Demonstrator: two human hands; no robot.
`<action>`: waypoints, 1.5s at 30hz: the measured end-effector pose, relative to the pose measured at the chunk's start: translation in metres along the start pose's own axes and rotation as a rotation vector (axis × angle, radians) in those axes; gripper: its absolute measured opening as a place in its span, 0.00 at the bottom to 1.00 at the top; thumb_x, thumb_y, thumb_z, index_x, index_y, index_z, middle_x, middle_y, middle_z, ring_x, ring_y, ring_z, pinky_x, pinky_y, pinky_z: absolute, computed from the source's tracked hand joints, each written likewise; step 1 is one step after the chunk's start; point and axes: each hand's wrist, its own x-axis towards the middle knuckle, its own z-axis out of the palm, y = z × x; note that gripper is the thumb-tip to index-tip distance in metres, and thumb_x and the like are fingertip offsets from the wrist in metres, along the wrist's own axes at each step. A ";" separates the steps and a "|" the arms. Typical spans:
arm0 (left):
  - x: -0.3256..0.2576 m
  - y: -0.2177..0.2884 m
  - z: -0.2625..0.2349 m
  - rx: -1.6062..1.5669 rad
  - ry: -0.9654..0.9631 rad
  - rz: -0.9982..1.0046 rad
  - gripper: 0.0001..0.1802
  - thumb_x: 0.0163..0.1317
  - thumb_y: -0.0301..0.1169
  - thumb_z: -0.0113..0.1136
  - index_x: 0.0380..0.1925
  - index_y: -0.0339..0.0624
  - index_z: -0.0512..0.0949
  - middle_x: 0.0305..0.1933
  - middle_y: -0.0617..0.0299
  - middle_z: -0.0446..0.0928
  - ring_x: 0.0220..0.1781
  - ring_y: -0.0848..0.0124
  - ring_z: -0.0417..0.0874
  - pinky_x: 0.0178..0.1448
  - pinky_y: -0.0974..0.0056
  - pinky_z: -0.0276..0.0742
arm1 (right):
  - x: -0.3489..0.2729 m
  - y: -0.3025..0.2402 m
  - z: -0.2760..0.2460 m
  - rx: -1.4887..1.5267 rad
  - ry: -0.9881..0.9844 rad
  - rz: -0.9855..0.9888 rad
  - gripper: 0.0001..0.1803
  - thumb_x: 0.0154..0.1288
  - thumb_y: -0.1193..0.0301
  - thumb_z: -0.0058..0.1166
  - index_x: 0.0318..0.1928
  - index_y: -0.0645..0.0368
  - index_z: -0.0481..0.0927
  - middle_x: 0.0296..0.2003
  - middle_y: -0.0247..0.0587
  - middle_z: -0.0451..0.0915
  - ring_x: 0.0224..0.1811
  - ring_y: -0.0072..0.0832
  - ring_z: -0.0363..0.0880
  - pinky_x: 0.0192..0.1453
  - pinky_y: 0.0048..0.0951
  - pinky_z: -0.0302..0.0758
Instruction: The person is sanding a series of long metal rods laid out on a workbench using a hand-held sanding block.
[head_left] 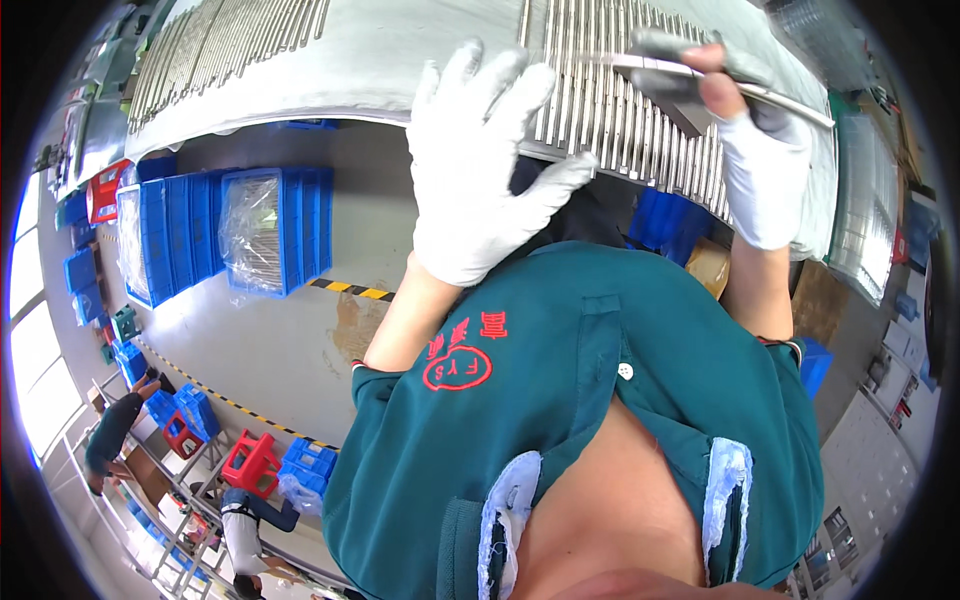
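Observation:
My left hand point(480, 165), in a white glove, is spread flat with fingers apart over a row of thin metal rods point(600, 110) lying side by side on a grey table point(380, 60). My right hand point(735, 130), in a white glove with grey fingertips, pinches one long metal rod point(790, 100) and holds it above the row, the rod pointing right. My green shirt fills the lower middle of the view.
A second batch of rods point(230, 45) lies at the table's far left. Blue plastic crates point(230, 235) stand stacked on the floor at left, with red stools point(250, 462) and other people point(110, 435) at lower left. A yellow-black line point(350, 289) marks the floor.

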 end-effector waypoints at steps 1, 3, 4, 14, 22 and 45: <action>-0.003 0.001 -0.001 -0.003 -0.088 -0.051 0.25 0.61 0.39 0.73 0.57 0.42 0.81 0.50 0.55 0.84 0.48 0.58 0.86 0.52 0.57 0.82 | -0.001 -0.007 -0.001 0.198 -0.073 0.107 0.17 0.74 0.63 0.62 0.54 0.64 0.84 0.47 0.44 0.88 0.49 0.29 0.86 0.55 0.30 0.82; -0.011 0.004 -0.002 -0.218 -0.355 -0.222 0.25 0.66 0.41 0.69 0.59 0.42 0.79 0.45 0.55 0.86 0.44 0.58 0.87 0.50 0.57 0.82 | -0.004 -0.013 0.005 0.255 -0.245 0.238 0.18 0.75 0.62 0.62 0.52 0.67 0.85 0.46 0.38 0.87 0.46 0.23 0.85 0.55 0.27 0.79; -0.017 0.007 -0.003 -0.294 -0.475 -0.377 0.21 0.68 0.40 0.67 0.57 0.42 0.80 0.43 0.56 0.85 0.40 0.59 0.86 0.47 0.57 0.82 | -0.006 -0.011 0.009 0.191 -0.238 0.216 0.19 0.72 0.62 0.64 0.54 0.64 0.86 0.45 0.36 0.87 0.48 0.22 0.83 0.56 0.26 0.78; -0.065 -0.038 -0.001 -1.257 -0.493 -1.457 0.22 0.82 0.47 0.47 0.44 0.39 0.78 0.19 0.73 0.62 0.16 0.84 0.57 0.19 0.74 0.52 | 0.004 0.047 -0.053 -1.209 -0.295 0.117 0.46 0.56 0.52 0.72 0.75 0.37 0.70 0.73 0.55 0.68 0.72 0.53 0.70 0.75 0.43 0.67; -0.071 -0.037 0.004 -1.375 -0.353 -1.510 0.20 0.79 0.46 0.53 0.48 0.38 0.76 0.20 0.74 0.60 0.15 0.84 0.55 0.16 0.75 0.49 | -0.004 0.058 -0.038 -1.085 -0.256 -0.147 0.38 0.59 0.55 0.69 0.71 0.38 0.75 0.68 0.56 0.72 0.65 0.54 0.75 0.71 0.46 0.72; -0.076 -0.032 0.014 -0.761 -0.239 -1.167 0.20 0.75 0.31 0.61 0.64 0.41 0.81 0.39 0.71 0.83 0.29 0.84 0.71 0.37 0.74 0.74 | 0.043 0.028 0.058 -1.294 -0.319 -0.454 0.35 0.59 0.71 0.67 0.66 0.24 0.80 0.62 0.57 0.75 0.56 0.53 0.79 0.60 0.44 0.77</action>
